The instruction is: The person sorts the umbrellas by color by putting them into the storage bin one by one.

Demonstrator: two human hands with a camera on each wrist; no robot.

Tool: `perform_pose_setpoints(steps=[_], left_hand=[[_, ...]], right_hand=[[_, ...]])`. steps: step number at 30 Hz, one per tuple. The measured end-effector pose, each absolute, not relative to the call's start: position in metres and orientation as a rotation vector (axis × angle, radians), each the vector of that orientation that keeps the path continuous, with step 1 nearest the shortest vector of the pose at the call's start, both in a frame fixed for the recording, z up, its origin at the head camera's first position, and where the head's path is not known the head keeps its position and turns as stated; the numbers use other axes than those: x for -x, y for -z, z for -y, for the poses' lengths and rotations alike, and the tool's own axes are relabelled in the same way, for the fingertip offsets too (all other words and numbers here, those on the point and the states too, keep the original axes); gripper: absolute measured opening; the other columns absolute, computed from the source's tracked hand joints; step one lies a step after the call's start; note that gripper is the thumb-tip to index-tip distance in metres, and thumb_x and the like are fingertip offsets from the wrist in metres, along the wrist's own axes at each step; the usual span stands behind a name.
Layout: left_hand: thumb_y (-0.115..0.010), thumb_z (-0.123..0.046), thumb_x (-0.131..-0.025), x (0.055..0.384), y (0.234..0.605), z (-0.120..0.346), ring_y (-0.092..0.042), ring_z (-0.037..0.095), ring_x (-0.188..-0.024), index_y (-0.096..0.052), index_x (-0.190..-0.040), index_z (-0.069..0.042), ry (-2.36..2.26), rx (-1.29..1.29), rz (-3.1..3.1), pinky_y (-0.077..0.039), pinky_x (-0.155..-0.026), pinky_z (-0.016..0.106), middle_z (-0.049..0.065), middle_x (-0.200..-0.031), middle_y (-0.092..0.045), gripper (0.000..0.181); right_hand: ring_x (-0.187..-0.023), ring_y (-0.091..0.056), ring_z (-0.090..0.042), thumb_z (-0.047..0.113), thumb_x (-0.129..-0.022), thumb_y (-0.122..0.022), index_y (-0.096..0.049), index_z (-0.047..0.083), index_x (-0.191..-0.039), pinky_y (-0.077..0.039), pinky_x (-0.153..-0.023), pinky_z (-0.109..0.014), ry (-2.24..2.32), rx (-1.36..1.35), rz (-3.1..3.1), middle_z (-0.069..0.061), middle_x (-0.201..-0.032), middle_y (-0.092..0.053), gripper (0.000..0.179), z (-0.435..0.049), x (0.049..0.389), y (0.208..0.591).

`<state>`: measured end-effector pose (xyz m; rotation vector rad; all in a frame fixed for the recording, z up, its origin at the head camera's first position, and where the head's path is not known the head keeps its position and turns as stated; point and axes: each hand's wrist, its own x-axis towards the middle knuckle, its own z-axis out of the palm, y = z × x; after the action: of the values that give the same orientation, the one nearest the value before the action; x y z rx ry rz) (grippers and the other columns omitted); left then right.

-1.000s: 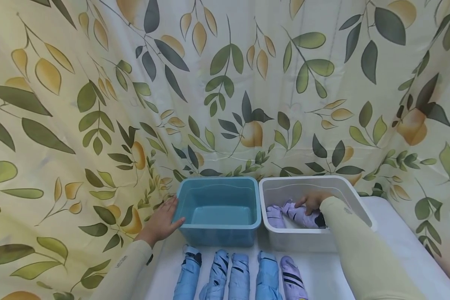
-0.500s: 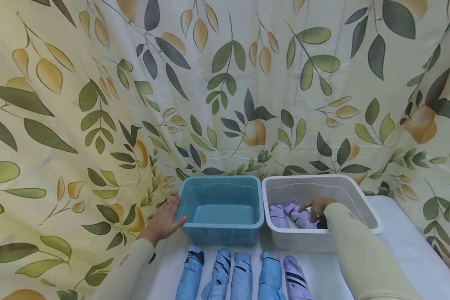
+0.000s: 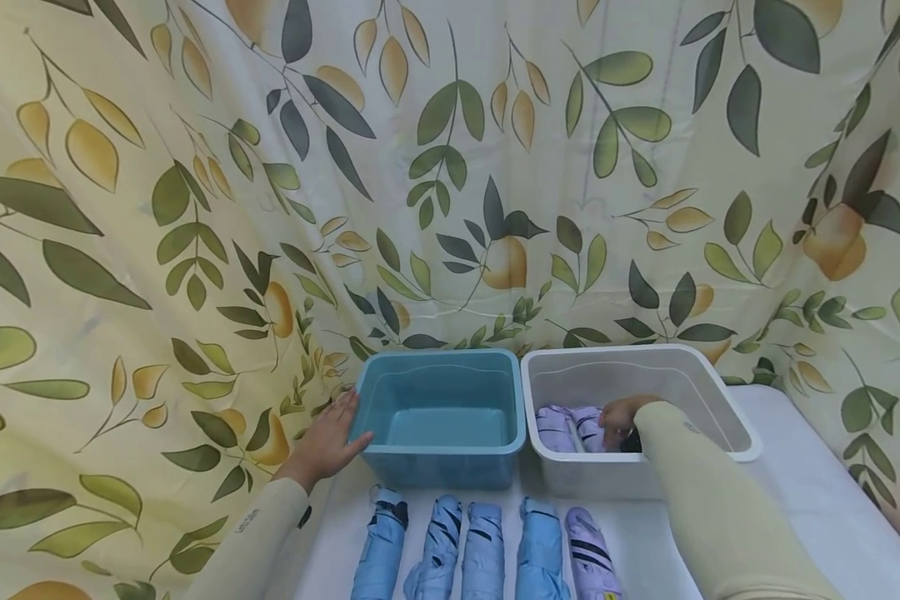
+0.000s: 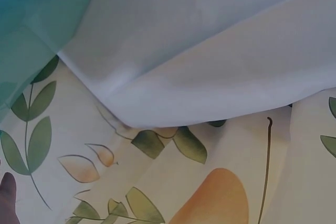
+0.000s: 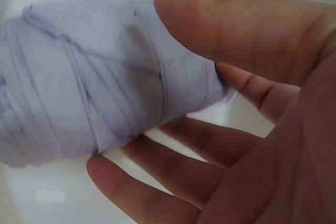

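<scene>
In the head view my right hand reaches down into the white bin at a lilac folded umbrella. Seen from the right wrist, the thumb lies over the umbrella's wrapped fabric and the other fingers curl along its opposite side. A second lilac folded umbrella lies beside it, toward the bin's left wall. My left hand rests against the left side of the blue bin, fingers extended and thumb near the front corner. The blue bin's floor shows bare.
Several blue folded umbrellas and one lilac folded umbrella lie in a row on the white table in front of the bins. A leaf-patterned curtain hangs behind and down the left side.
My right hand has closed round the lilac umbrella in the white bin, and the umbrella has turned from slanting to lie more alongside the other one. The left hand stays put.
</scene>
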<state>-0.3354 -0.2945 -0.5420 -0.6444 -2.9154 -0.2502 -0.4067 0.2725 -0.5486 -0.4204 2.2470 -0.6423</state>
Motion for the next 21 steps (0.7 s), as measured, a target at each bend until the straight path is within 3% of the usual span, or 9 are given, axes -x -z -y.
perform_pose_setpoints(steps=[6,10,18,21], left_hand=[[-0.043,-0.055,-0.098,0.335,0.543,0.293,-0.026,0.036,-0.142,-0.027,-0.15,0.005,0.27,0.659,2.881,-0.026,-0.11,0.054,0.017,-0.157,-0.024,0.081],[-0.043,-0.055,-0.098,0.335,0.543,0.292,-0.022,0.032,-0.144,-0.025,-0.151,0.003,0.269,0.645,2.903,-0.024,-0.112,0.052,0.015,-0.158,-0.022,0.081],[-0.041,-0.054,-0.099,0.334,0.542,0.293,-0.02,0.034,-0.144,-0.022,-0.152,0.003,0.275,0.644,2.922,-0.021,-0.113,0.051,0.015,-0.159,-0.019,0.081],[-0.043,-0.053,-0.099,0.333,0.541,0.293,-0.02,0.034,-0.144,-0.022,-0.152,0.002,0.292,0.632,2.925,-0.021,-0.112,0.052,0.015,-0.159,-0.018,0.08]], right_hand=[[-0.092,-0.061,-0.029,0.006,-0.081,-0.062,-0.053,-0.014,-0.112,-0.049,-0.087,-0.044,0.767,0.295,-2.202,-0.013,-0.098,-0.06,0.038,-0.263,0.406,0.553],[-0.094,-0.059,-0.032,0.007,-0.081,-0.061,-0.046,-0.019,-0.12,-0.048,-0.089,-0.046,0.788,0.266,-2.198,-0.019,-0.105,-0.057,0.049,-0.259,0.402,0.551],[-0.096,-0.06,-0.034,0.008,-0.084,-0.063,-0.052,-0.012,-0.116,-0.049,-0.088,-0.048,0.667,0.281,-2.225,-0.015,-0.101,-0.059,0.039,-0.255,0.402,0.537],[-0.102,-0.06,-0.039,0.008,-0.086,-0.063,-0.055,-0.009,-0.122,-0.05,-0.086,-0.049,0.631,0.278,-2.256,-0.019,-0.106,-0.062,0.041,-0.255,0.406,0.525]])
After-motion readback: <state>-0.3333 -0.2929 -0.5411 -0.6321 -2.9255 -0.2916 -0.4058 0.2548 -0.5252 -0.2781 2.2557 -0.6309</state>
